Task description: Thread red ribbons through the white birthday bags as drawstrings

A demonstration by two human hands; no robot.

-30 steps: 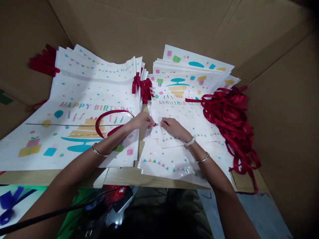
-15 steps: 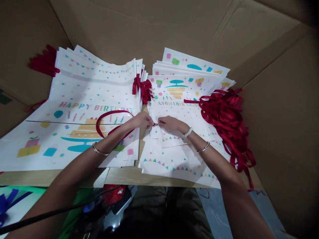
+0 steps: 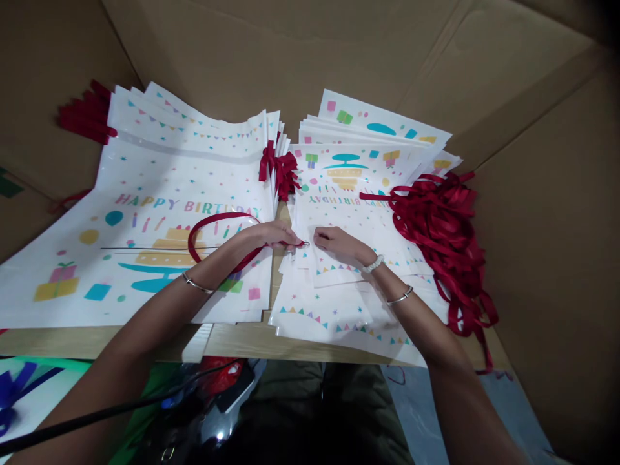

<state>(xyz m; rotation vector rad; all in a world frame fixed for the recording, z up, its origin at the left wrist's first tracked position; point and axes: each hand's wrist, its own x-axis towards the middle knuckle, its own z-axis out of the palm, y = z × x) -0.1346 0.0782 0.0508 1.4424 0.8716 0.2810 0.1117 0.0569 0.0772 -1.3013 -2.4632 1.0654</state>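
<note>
Since half a second ago the right hand [image 3: 339,244] has drawn slightly back from the left hand [image 3: 278,234], so a small gap shows between them again, and the thin dark wire needle [image 3: 159,248] lying across the left stack has slid a little toward the hands. Fingers of the left hand are pinched shut on the tip of the red satin ribbon [image 3: 216,221], which loops back over the left stack of white birthday-print plastic bags [image 3: 145,213]. Just right of that pinch, the right hand is closed on the top edge of the uppermost bag of the right stack of white birthday-print bags [image 3: 349,213]; I judge it is holding the bag's edge steady while the ribbon end is worked in there. Right of this stack lies a heap of loose red ribbons [image 3: 440,219]. Between the 2 stacks sit tied red bows [image 3: 278,169].
</note>
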